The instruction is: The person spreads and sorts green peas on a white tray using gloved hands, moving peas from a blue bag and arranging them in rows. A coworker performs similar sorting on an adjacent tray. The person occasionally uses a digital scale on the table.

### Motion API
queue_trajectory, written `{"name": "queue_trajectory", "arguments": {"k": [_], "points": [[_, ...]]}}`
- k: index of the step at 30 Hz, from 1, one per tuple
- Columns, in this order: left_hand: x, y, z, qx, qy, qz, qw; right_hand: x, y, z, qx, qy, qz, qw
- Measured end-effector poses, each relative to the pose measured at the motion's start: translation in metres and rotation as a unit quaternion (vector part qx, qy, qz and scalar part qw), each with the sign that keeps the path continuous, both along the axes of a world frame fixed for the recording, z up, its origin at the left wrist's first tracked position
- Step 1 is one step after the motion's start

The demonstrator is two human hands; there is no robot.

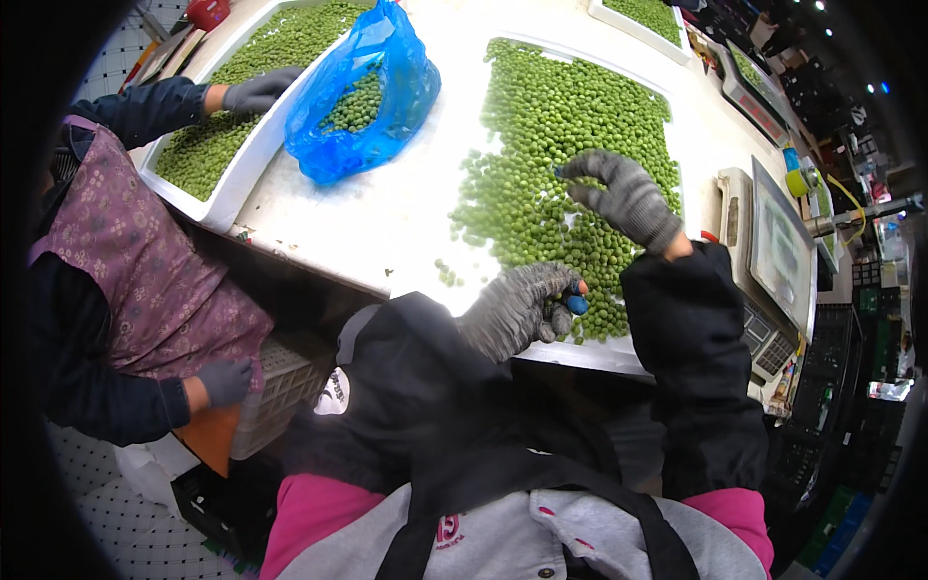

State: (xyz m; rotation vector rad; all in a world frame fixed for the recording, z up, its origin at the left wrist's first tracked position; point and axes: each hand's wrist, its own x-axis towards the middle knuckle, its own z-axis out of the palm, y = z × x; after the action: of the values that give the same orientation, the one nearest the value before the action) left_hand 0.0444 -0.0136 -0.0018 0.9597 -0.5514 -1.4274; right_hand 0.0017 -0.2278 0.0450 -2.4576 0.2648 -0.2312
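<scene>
At the far left, a co-worker's gloved hand [263, 90] reaches over a long white tray [242, 179] of peas set on the bench [319, 217]. Just right of it sits a blue plastic bag [416, 87] with more peas inside. Right of the bag, green peas [561, 106] spread thickly across a shallow white tray [590, 357], their left part washed out by glare. The left hand [522, 307], gloved in grey, is at its near end, fingers curled; whether they grip a pea cannot be told. The right hand [623, 196], farther over the peas, has parted, bent fingers. A scale [781, 253] stands to the right.
</scene>
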Motion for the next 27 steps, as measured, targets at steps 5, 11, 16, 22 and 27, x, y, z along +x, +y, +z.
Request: {"name": "queue_trajectory", "arguments": {"k": [5, 11, 16, 22, 27], "points": [[0.003, -0.001, 0.007, 0.028, 0.049, -0.024, 0.998, 0.091, 0.004, -0.027, -0.202, 0.14, 0.055, 0.968], [0.005, -0.001, 0.012, 0.02, 0.054, 0.006, 0.998, 0.142, 0.01, -0.044, -0.31, 0.366, 0.066, 0.875], [0.006, -0.001, 0.016, 0.025, 0.119, 0.048, 0.991, 0.134, 0.016, -0.05, -0.369, 0.238, 0.113, 0.891], [0.009, 0.001, 0.016, 0.039, 0.087, 0.107, 0.99, 0.139, 0.022, -0.044, -0.38, 0.247, 0.078, 0.888], [0.011, 0.0, 0.014, 0.024, 0.124, 0.125, 0.984, 0.136, 0.021, -0.041, -0.359, 0.229, 0.109, 0.898]]}}
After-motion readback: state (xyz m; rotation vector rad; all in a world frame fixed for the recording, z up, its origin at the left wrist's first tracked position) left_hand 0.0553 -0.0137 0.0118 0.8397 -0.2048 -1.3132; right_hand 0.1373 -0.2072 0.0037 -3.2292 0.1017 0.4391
